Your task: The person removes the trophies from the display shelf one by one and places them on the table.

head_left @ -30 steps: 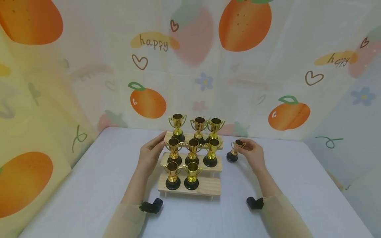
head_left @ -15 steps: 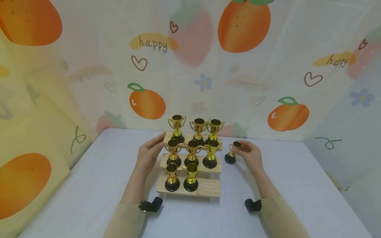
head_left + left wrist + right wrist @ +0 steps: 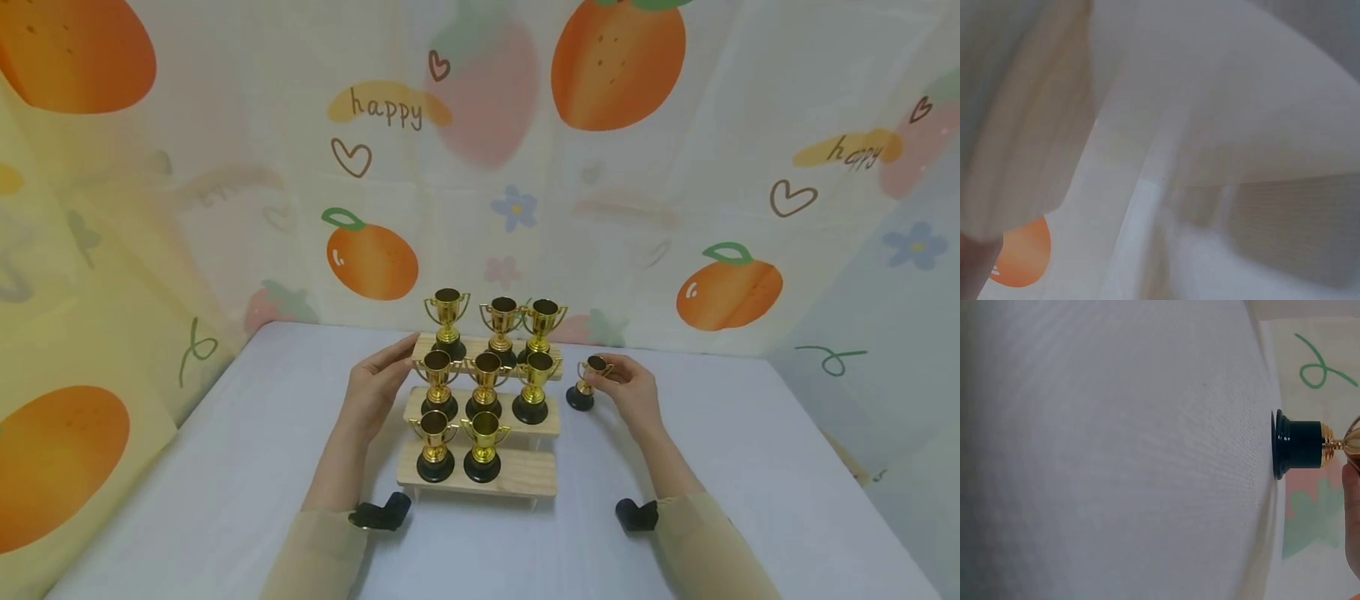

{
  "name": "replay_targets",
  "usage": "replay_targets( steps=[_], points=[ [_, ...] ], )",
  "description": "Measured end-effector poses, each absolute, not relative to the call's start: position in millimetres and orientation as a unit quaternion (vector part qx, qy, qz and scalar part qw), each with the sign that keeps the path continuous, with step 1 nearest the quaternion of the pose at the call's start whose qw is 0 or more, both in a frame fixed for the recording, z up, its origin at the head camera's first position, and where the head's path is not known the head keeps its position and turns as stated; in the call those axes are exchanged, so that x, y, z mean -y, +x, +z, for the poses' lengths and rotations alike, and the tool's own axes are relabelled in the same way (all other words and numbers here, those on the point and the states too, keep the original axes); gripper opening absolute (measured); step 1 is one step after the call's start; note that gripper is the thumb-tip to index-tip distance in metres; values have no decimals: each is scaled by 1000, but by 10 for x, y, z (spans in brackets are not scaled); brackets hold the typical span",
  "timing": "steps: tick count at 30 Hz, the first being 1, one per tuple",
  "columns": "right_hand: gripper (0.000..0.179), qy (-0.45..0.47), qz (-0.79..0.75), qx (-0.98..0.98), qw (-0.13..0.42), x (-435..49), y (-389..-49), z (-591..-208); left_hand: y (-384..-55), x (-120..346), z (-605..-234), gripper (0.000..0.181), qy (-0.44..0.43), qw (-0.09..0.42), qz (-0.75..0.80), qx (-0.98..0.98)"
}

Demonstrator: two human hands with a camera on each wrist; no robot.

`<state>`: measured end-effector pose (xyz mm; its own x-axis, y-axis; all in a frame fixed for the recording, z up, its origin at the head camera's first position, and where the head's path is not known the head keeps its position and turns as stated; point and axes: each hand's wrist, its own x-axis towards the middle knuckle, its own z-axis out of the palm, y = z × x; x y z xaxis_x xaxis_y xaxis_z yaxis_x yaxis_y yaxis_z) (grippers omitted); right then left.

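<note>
My right hand (image 3: 633, 393) pinches a small gold trophy cup (image 3: 581, 398) with a black base, by the handle side of its bowl. The trophy stands upright right of a stepped wooden display stand (image 3: 528, 473); in the right wrist view its black base (image 3: 1302, 444) is at the white cloth. Gold trophies (image 3: 484, 392) stand on the stand: three on the top step, three on the middle, two on the lowest. At the top step's left end, my left hand (image 3: 369, 400) touches the wood with nearly straight fingers. The left wrist view shows a wooden board (image 3: 1029, 137) close up.
A white cloth (image 3: 247, 467) covers the table. The lowest step's right end is bare wood. Behind the table hangs a fruit-print curtain (image 3: 465, 192). Black wrist cameras (image 3: 382, 512) protrude from both sleeves above the table.
The right hand has moved slightly left and toward me with the trophy, then stays put over the last half second. The left hand and the stand keep their places.
</note>
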<state>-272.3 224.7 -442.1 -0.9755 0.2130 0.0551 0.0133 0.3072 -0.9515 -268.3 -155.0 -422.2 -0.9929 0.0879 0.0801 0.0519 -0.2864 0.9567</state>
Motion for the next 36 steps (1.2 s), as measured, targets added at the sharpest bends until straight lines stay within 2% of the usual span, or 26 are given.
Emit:
replay_targets(
  steps=[29, 36],
  points=[
    [48, -53, 566, 820, 72, -2275, -2739, -4435, -2668, 1517, -4213, 50, 46, 9, 815, -578],
    [54, -47, 550, 830, 82, -2319, -2708, -4398, -2669, 1522, -4210, 49, 40, 6, 813, -581]
  ],
)
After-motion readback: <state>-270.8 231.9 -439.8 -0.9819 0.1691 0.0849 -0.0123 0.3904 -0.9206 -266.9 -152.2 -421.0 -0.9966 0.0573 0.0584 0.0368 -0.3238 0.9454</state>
